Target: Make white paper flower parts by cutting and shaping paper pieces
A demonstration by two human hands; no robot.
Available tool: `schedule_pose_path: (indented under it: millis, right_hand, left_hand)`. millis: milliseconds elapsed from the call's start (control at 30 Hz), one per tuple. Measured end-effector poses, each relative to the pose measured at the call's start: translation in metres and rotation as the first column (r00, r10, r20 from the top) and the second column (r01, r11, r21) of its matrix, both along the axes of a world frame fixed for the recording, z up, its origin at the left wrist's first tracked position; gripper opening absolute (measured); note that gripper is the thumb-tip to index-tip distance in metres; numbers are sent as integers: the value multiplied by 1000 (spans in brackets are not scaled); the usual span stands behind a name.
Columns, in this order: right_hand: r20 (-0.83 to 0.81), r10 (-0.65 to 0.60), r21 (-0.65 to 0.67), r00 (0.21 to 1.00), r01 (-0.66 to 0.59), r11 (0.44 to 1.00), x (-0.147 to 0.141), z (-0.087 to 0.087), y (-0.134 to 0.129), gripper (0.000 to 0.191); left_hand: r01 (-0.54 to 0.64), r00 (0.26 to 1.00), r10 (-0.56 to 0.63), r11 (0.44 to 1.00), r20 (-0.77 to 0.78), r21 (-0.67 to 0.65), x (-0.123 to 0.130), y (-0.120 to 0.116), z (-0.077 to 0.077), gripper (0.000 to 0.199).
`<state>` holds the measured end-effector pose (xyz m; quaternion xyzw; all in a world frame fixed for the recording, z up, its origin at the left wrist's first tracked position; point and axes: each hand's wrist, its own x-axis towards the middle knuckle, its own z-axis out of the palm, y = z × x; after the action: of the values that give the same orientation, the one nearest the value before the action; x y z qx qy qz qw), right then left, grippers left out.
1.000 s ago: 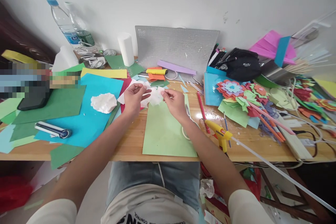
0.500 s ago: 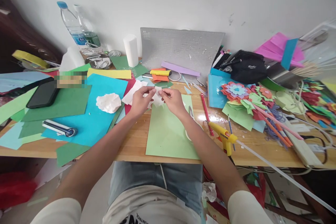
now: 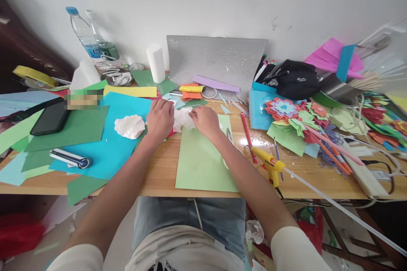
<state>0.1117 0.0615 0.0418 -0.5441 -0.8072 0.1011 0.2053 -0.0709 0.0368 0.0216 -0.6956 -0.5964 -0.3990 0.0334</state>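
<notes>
My left hand (image 3: 160,120) is closed with its knuckles up, over white paper near the red sheet; its fingertips are hidden. To its right, my right hand (image 3: 205,121) pinches the edge of a thin white tissue (image 3: 184,118). The tissue lies between both hands, above the top of a light green sheet (image 3: 203,156). A crumpled white tissue clump (image 3: 129,126) sits on the blue sheet (image 3: 95,152) to the left.
A yellow glue gun (image 3: 269,161) lies right of my right forearm, near a red stick (image 3: 248,137). Paper flowers (image 3: 282,109) are farther right. A stapler-like tool (image 3: 70,158) and a phone (image 3: 50,116) lie left. Behind stand a white roll (image 3: 155,63) and grey mat (image 3: 216,59).
My left hand has moved left, away from my right hand, and turned knuckles up. My right hand has shifted slightly and stays at the tissue. The view has moved a little.
</notes>
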Motion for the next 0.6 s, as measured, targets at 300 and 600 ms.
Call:
schedule_pose_path:
  millis: [300,600]
  right_hand:
    - [-240,-42,64,970,59,996,10,5,-8,24]
    - [-724,-169,-301,669,-86,950,38,-6,-36,32]
  left_hand:
    - [220,845,-149,972,513,-80,12,-5,4,24]
    - [568,473,-83,790,877,-232,47,-32,17,55]
